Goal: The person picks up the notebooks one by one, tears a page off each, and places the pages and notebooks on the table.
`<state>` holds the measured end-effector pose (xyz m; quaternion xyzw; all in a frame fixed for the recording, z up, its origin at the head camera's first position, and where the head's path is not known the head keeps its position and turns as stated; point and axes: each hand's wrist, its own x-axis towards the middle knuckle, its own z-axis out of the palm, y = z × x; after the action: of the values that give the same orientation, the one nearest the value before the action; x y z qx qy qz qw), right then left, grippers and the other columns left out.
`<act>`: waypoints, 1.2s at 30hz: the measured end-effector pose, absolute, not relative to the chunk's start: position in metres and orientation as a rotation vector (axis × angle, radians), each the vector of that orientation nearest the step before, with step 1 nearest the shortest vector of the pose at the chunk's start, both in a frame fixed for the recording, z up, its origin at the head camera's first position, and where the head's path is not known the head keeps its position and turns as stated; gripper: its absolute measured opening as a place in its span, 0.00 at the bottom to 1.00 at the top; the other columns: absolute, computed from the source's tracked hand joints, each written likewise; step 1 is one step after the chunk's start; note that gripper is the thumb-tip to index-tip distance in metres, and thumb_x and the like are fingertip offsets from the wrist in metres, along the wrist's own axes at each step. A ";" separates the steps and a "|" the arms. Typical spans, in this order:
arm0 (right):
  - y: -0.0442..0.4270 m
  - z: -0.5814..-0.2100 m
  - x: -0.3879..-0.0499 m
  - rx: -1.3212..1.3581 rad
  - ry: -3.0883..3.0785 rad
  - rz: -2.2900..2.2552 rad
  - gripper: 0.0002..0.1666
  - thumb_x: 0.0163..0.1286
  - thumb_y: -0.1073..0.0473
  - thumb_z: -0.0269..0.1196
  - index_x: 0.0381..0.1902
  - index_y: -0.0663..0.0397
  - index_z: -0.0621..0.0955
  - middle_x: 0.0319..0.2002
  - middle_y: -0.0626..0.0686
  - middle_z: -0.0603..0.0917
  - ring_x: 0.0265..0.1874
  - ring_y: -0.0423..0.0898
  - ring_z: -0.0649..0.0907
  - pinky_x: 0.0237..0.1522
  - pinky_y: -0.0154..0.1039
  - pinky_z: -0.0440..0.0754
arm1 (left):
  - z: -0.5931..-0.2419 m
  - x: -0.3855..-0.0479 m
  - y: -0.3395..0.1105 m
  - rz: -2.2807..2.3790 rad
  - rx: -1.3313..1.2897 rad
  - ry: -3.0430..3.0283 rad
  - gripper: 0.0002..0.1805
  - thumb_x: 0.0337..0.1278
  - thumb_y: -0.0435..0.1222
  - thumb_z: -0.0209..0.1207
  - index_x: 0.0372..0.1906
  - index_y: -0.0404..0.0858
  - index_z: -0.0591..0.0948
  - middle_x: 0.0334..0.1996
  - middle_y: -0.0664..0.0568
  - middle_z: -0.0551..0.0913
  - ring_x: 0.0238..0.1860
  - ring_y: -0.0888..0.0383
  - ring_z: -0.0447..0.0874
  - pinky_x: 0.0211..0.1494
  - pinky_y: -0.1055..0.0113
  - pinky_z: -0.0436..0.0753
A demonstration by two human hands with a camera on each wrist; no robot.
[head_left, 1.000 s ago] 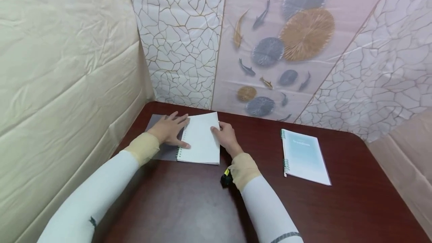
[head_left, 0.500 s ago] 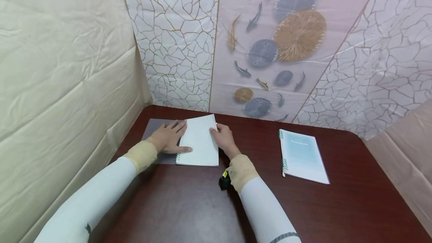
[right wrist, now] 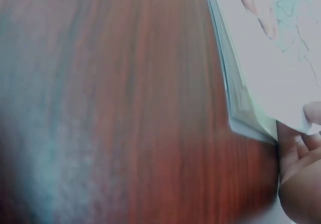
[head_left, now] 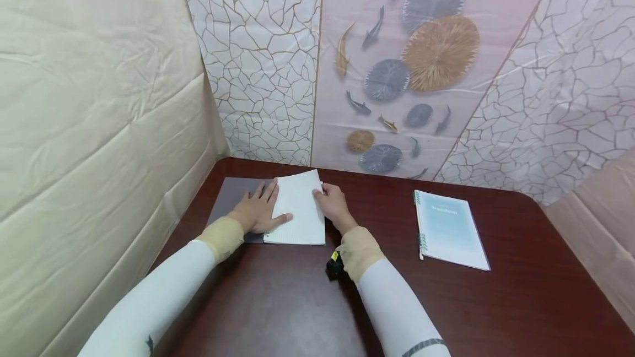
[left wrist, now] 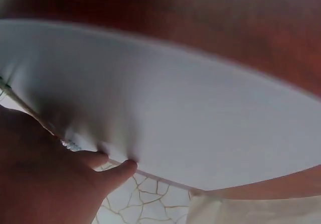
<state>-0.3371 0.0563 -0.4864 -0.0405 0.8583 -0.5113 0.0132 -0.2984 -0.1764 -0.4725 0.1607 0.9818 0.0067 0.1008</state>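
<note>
A spiral notebook (head_left: pixel 300 208) lies open at the back left of the table, its lined white pages on the right. Its grey cover (head_left: pixel 228 194) is folded out flat to the left. My left hand (head_left: pixel 259 208) lies spread over the binding, fingers straight, the thumb reaching onto the page; the hand hides most of the coils. At the right edge of the pages, my right hand (head_left: pixel 333 203) pinches the paper between thumb and fingers. The right wrist view shows the page edge (right wrist: pixel 266 88) lifted and bent, with the thumb on top and curled fingers underneath.
On the right of the dark red table (head_left: pixel 278 302) lies a second spiral notebook (head_left: pixel 448 230) with a pale blue cover. A small black object with a yellow mark (head_left: pixel 334 266) sits beside the right wrist. Fabric-covered walls (head_left: pixel 114 125) stand along the left and back.
My left hand has slid slightly right, its thumb further onto the page, and now covers more of the binding. My right hand keeps its pinch at the page edge. The view shifted slightly.
</note>
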 end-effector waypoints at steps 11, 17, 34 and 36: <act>0.053 -0.481 -0.332 -0.259 2.870 -1.255 0.23 0.82 0.56 0.61 0.65 0.66 0.82 0.51 0.62 0.89 0.45 0.55 0.87 0.47 0.48 0.86 | -0.489 -0.298 -0.183 0.150 0.434 2.917 0.59 0.71 0.75 0.35 0.86 0.35 0.41 0.87 0.44 0.34 0.85 0.37 0.36 0.80 0.28 0.47; 0.059 -0.483 -0.331 -0.243 2.883 -1.263 0.24 0.82 0.54 0.61 0.65 0.65 0.83 0.45 0.60 0.89 0.39 0.51 0.86 0.44 0.46 0.85 | -0.496 -0.304 -0.182 0.172 0.427 2.918 0.60 0.68 0.78 0.30 0.87 0.37 0.38 0.87 0.48 0.30 0.86 0.40 0.32 0.81 0.30 0.42; 0.066 -0.482 -0.322 -0.207 2.785 -1.513 0.16 0.82 0.54 0.61 0.42 0.64 0.83 0.23 0.49 0.75 0.22 0.42 0.72 0.29 0.36 0.73 | -0.479 -0.296 -0.178 0.197 0.427 2.927 0.59 0.72 0.75 0.35 0.86 0.35 0.41 0.87 0.45 0.34 0.85 0.38 0.36 0.80 0.30 0.43; 0.066 -0.479 -0.318 -0.192 2.758 -1.519 0.19 0.81 0.52 0.62 0.52 0.65 0.84 0.34 0.53 0.85 0.29 0.44 0.81 0.36 0.39 0.81 | -0.479 -0.296 -0.176 0.198 0.437 2.921 0.59 0.71 0.75 0.34 0.86 0.35 0.40 0.87 0.45 0.33 0.85 0.38 0.35 0.80 0.30 0.43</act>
<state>-0.3178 0.0661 -0.4794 -0.0607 0.8743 -0.4816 -0.0064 -0.2961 -0.1755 -0.4787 0.1471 0.9827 0.0667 0.0907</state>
